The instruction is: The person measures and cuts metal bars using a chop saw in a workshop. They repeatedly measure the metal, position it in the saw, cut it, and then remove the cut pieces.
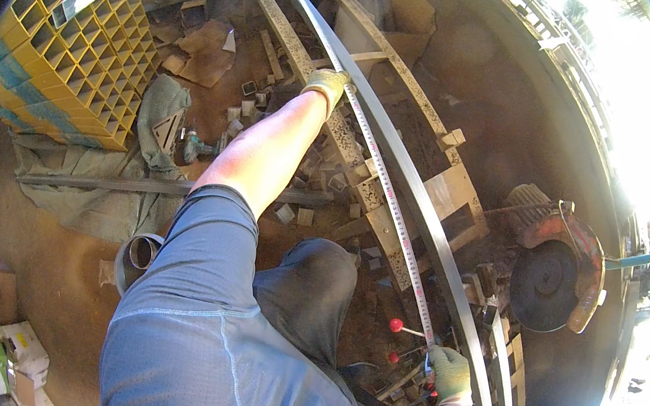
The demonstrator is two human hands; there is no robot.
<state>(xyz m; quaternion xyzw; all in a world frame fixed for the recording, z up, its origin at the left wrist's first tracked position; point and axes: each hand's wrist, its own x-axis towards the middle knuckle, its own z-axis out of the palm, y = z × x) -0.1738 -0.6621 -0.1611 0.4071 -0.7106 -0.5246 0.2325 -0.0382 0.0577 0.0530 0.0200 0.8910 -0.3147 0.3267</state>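
A long grey metal tube (397,151) lies lengthwise over a rack of speckled metal rails. Along its left side runs the white blade of a tape measure (388,180), pulled out straight. My left hand (326,86), in a yellowish work glove, is closed on the blade toward the far end, against the tube's edge. Nearer to me, my gloved right hand (450,376) is wrapped round the near end of the tape measure, close beside the tube. Its palm side is hidden. Red-knobbed levers (397,326) stick out just left of that hand.
A cutting saw with a dark round disc (544,286) stands to the right. Stacked yellow square tubes (87,48) fill the far left. Short tube offcuts (285,213) litter the floor, with a power drill (196,147) and a loose bar (110,184). Boxes (23,348) line the near left.
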